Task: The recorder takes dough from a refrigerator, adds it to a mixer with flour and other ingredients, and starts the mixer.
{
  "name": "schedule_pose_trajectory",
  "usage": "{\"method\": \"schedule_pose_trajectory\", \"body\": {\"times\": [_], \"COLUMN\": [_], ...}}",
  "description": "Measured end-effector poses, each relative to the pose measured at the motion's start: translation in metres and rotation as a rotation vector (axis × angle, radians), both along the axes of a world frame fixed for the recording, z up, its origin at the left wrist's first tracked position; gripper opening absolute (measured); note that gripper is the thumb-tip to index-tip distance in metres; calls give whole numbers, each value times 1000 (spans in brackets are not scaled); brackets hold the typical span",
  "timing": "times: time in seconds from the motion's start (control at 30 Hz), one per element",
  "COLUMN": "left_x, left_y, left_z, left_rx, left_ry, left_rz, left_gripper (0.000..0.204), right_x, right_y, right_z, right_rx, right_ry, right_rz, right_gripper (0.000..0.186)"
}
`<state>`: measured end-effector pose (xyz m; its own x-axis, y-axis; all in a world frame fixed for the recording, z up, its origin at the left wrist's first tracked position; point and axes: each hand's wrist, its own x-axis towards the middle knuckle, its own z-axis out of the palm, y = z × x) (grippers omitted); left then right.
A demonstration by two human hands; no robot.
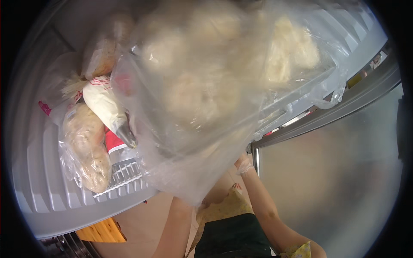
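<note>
A large clear plastic bag (206, 90) of pale, rounded, dough-like pieces fills the middle, close up and blurred. My left forearm (174, 219) rises behind its lower end; the bag hides my left hand, so its grip does not show. My right hand (243, 164) is partly covered by the bag, beside the metal edge of a glass door (327, 172). A clear, crinkled band circles that wrist, and its fingers are hidden. To the left lies a white piping bag (103, 101) with a dark conical tip. Beneath it is a clear-wrapped pale lumpy food (88, 146).
These things lie in a ribbed grey compartment (41, 172) with a white wire rack (122, 178). Another clear bag of pale pieces (292, 51) sits at the right, near the compartment's edge. At lower left shows a yellow wooden board (101, 231) above the tiled floor.
</note>
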<state>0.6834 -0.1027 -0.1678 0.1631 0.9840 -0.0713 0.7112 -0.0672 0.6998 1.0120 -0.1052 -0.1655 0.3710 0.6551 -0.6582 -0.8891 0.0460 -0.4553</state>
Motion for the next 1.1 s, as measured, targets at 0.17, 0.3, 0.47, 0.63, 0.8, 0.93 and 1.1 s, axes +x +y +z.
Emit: {"method": "schedule_pose_trajectory", "body": {"times": [0.17, 0.3, 0.47, 0.63, 0.8, 0.93, 1.1], "left_x": [-25, -12, 92, 92, 71, 69, 15], "left_y": [-13, 8, 101, 81, 61, 25, 15], "left_z": [6, 12, 35, 37, 44, 75, 77], "left_rx": [-39, -66, -110, -148, -166, 8, -119], "left_ry": [25, 44, 66, 78, 58, -363, -317], "left_rz": [5, -7, -24, -29, -36, 167, 124], "left_gripper": [33, 32, 31, 30, 29, 13, 8], "right_x": [0, 0, 2, 2, 9, 10, -8], "right_y": [3, -1, 2, 2, -1, -2, 12], "right_z": [36, 62, 61, 60, 53, 46, 15], "right_rx": [25, -46, -28, -16, -28, -41, 51], "right_ry": [-52, -40, 16, 27, -25, -32, 44], "right_rz": [42, 27, -5, 48, 110, 96, 26], "right_gripper": [8, 9, 10, 9, 8, 8, 8]}}
